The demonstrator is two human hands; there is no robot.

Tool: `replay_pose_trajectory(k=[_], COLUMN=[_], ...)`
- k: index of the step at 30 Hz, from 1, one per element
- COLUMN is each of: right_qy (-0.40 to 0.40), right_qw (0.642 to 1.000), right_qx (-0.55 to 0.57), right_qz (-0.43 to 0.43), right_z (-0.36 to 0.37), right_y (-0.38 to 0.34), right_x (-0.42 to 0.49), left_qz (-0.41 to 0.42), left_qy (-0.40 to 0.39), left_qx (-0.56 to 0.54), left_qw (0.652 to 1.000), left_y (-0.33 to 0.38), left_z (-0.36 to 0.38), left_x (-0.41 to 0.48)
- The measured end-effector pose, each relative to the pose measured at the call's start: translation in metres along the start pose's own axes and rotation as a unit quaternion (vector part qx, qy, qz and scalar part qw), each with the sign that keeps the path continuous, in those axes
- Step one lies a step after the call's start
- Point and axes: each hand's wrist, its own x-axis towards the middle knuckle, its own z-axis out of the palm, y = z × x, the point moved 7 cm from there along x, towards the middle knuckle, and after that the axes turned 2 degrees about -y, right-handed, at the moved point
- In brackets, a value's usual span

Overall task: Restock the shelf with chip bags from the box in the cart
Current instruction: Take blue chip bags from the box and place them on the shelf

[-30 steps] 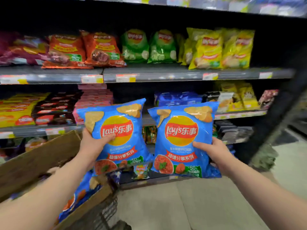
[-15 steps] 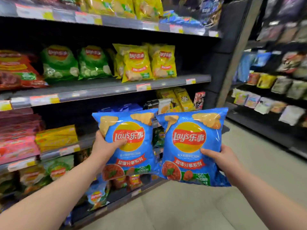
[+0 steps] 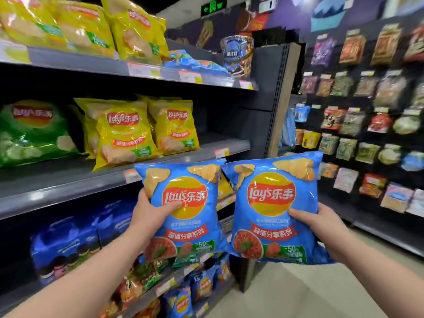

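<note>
I hold two blue Lay's chip bags upright, side by side, in front of the shelves. My left hand [image 3: 152,213] grips the left blue bag [image 3: 183,212] by its left edge, thumb across the front. My right hand [image 3: 321,222] grips the right blue bag [image 3: 273,210] by its right edge. Both bags hang just below and in front of the grey middle shelf [image 3: 68,180], whose right part is bare beside yellow Lay's bags [image 3: 124,131]. The cart and box are out of view.
A green chip bag [image 3: 32,131] stands left on the middle shelf. Yellow bags fill the top shelf [image 3: 142,70]. Dark blue packs [image 3: 66,244] and small snack bags sit lower down. An upright post [image 3: 281,99] ends the unit; hanging snack packs [image 3: 367,125] line the right wall.
The view has swung right and up, away from the cart and box. Both bags, still held, now sit higher against the shelves, near the middle shelf's right end.
</note>
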Motion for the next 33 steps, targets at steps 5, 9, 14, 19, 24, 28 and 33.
replay_pose_trajectory(k=[5, 9, 14, 19, 24, 28, 33], right_qy=[0.044, 0.065, 0.063, 0.026, -0.029, -0.077, -0.113], right_qw=[0.999, 0.998, 0.997, 0.999, 0.998, 0.994, 0.990], right_qx=[0.000, 0.001, 0.002, 0.002, 0.000, 0.009, 0.017], right_qz=[-0.016, -0.022, -0.032, -0.042, -0.058, -0.075, -0.080], right_z=[-0.014, -0.026, -0.034, -0.044, -0.062, -0.076, -0.073], right_y=[-0.013, -0.015, -0.022, -0.030, -0.041, -0.058, -0.071], right_x=[0.062, 0.106, 0.166, 0.240, 0.317, 0.377, 0.446], left_qz=[0.023, 0.025, 0.026, 0.035, 0.042, 0.025, 0.036], left_qy=[-0.016, -0.013, -0.003, 0.030, 0.087, 0.133, 0.187], left_qx=[0.000, -0.011, -0.004, -0.008, -0.014, -0.042, -0.043], left_qw=[1.000, 1.000, 1.000, 0.999, 0.995, 0.990, 0.981], left_y=[0.014, 0.011, 0.015, 0.022, 0.031, 0.035, 0.045], left_z=[0.029, 0.050, 0.075, 0.106, 0.146, 0.178, 0.203], left_x=[0.070, 0.106, 0.142, 0.162, 0.175, 0.187, 0.191])
